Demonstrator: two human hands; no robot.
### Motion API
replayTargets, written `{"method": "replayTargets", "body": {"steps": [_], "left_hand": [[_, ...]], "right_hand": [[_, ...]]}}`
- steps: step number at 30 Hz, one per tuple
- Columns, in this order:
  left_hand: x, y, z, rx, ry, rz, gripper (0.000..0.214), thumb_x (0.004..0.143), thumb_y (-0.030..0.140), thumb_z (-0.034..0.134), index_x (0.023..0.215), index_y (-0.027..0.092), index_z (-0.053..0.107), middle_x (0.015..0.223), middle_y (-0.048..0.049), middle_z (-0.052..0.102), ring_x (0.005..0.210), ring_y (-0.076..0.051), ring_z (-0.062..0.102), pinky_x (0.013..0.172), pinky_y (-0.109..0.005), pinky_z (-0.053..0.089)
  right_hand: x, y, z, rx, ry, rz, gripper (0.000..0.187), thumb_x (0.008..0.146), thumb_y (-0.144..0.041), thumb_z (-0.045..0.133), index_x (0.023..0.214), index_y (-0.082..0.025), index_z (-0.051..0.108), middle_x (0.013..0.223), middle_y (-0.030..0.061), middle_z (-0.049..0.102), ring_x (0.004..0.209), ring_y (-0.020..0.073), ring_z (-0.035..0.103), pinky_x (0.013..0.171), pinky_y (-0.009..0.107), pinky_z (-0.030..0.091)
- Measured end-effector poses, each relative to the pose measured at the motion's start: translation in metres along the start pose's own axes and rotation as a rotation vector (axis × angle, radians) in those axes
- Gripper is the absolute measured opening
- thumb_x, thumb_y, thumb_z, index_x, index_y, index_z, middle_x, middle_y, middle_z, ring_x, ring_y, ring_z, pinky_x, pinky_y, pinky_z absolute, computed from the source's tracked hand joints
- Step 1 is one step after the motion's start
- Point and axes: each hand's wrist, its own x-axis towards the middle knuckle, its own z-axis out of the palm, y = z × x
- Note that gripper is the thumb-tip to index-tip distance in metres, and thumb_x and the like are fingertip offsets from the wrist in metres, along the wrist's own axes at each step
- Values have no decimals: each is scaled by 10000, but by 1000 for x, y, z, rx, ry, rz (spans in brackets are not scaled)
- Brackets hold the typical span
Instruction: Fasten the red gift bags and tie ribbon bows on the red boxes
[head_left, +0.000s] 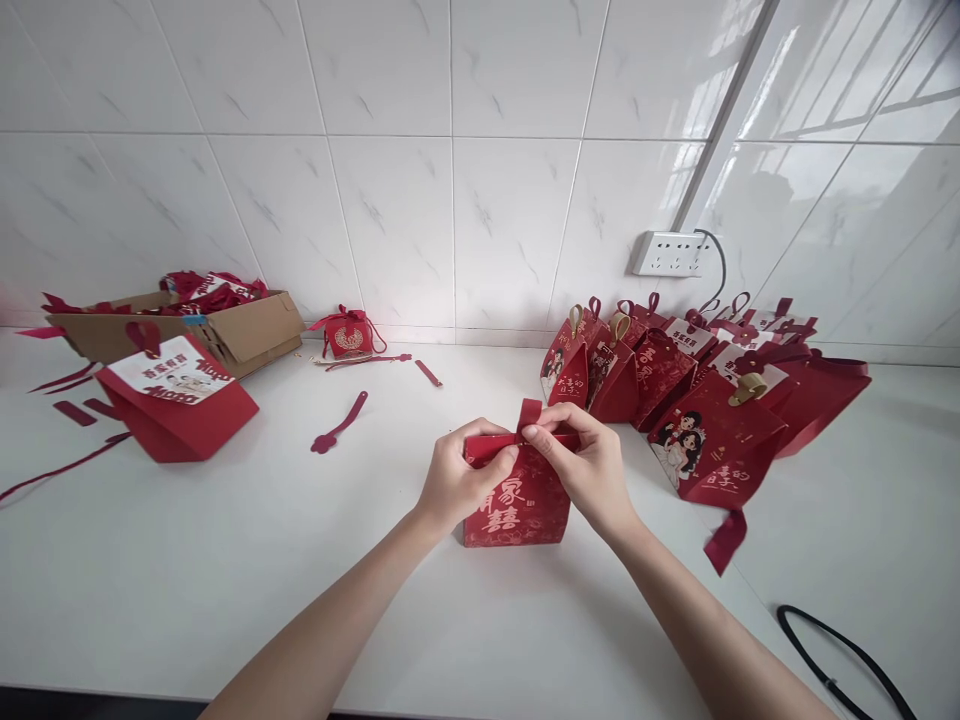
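Observation:
A small red gift box [516, 510] with gold characters stands on the white counter [225, 560] in front of me. My left hand [457, 478] grips the left side of its folded top. My right hand [589, 465] pinches the top at the middle, where a red ribbon tab [529, 412] sticks up. Both hands are closed on the box's top flaps.
Several finished red boxes [697, 400] crowd the back right below a wall socket [671, 253]. A cardboard carton [225, 330] of red pieces, a flat unfolded box [176, 400] and loose red strips [337, 425] lie at left. A black cable [840, 650] curls at the front right.

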Motion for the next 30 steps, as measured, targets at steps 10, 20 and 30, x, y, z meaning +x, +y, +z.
{"method": "replayTargets", "body": {"steps": [10, 20, 30], "left_hand": [[1, -1, -1, 47, 31, -8, 129, 749, 286, 596, 673, 182, 602, 582, 29, 587, 537, -98, 512, 511, -193, 419], [-1, 0, 1, 67, 49, -3, 139, 759, 288, 588, 666, 185, 597, 590, 27, 593, 541, -104, 526, 517, -202, 425], [1, 2, 2, 21, 33, -23, 154, 763, 281, 591, 647, 179, 588, 583, 30, 565, 543, -94, 491, 521, -193, 410]], "right_hand": [[4, 2, -13, -17, -240, 29, 117, 787, -268, 582, 806, -185, 664, 789, 21, 650, 680, 142, 591, 592, 239, 468], [4, -2, -7, -60, -155, 35, 175, 765, -293, 596, 641, -175, 631, 666, 5, 573, 613, 126, 513, 556, 240, 400], [2, 1, -8, 10, -165, 74, 172, 778, -322, 618, 689, -189, 681, 669, 2, 559, 616, 124, 496, 554, 249, 374]]}}
